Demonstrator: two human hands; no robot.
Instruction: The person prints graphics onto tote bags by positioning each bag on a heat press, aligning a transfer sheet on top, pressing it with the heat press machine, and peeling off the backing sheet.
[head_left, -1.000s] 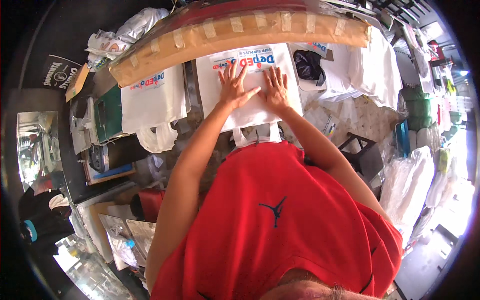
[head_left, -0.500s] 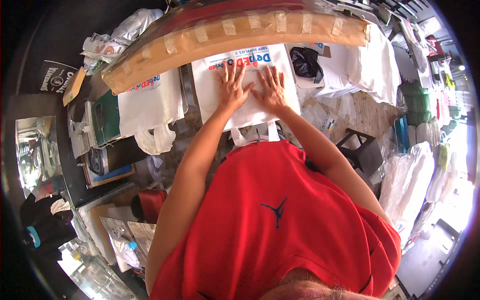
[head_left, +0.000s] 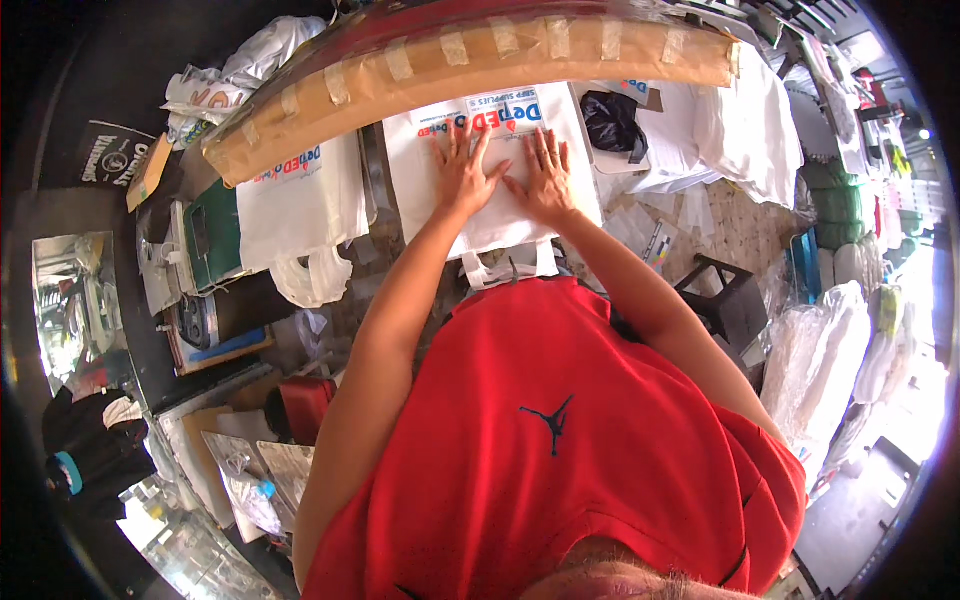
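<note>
On the worktable: white tote bag [head_left: 500, 200] lies flat, printed side up, straight ahead of the person in the red shirt [head_left: 560, 450]
Left hand: left hand [head_left: 462, 172] is spread wide, palm down on the bag, gripping nothing
Right hand: right hand [head_left: 543, 178] same deal, fingers fanned flat, pressing the fabric, thumb nearly meeting the other hand
Bag handles: white straps [head_left: 505, 268] hang off the near edge toward the person
Above the hands: long taped-up brown press plate [head_left: 480, 62] sits lifted just over the bag's top edge
Off to the left: second printed bag [head_left: 300, 195] lying flat beside it, apart from the first
Step, my guess: looks like smoothing the bag flat, print area being pushed wrinkle-free
Next move needs: probably both palms sliding outward evenly so no creases stay under the print, and hands clear of that plate
</note>
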